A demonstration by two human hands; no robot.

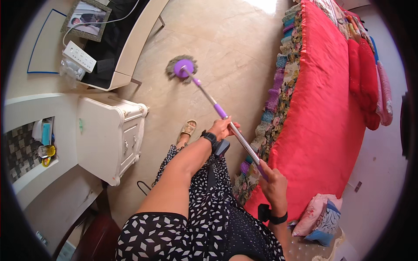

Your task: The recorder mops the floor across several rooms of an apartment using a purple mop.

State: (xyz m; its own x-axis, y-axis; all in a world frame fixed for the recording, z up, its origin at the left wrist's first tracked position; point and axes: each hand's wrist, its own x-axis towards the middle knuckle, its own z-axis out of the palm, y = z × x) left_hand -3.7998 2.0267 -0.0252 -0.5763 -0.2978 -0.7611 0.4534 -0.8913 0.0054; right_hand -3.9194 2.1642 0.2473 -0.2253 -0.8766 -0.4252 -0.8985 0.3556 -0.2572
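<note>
A mop (pixel 210 99) with a silver and purple telescopic handle slants across the middle of the view. Its round purple head (pixel 183 68), fringed with grey-brown strands, rests on the tiled floor ahead of me. My left hand (pixel 223 127) wraps round the handle about midway, just below a purple joint. Higher up the pole, close to its purple end, my right hand (pixel 274 186) is closed on the grip. Both wrists carry dark bands. My sandalled foot (pixel 188 127) stands on the floor behind the mop head.
To the right runs a bed (pixel 318 108) with a red cover and floral, fringed edge; cushions (pixel 320 217) lie nearby. On the left stand a white carved cabinet (pixel 114 135) and a black-topped TV stand (pixel 126 56) with a power strip (pixel 79 56) and photo frame (pixel 87 19).
</note>
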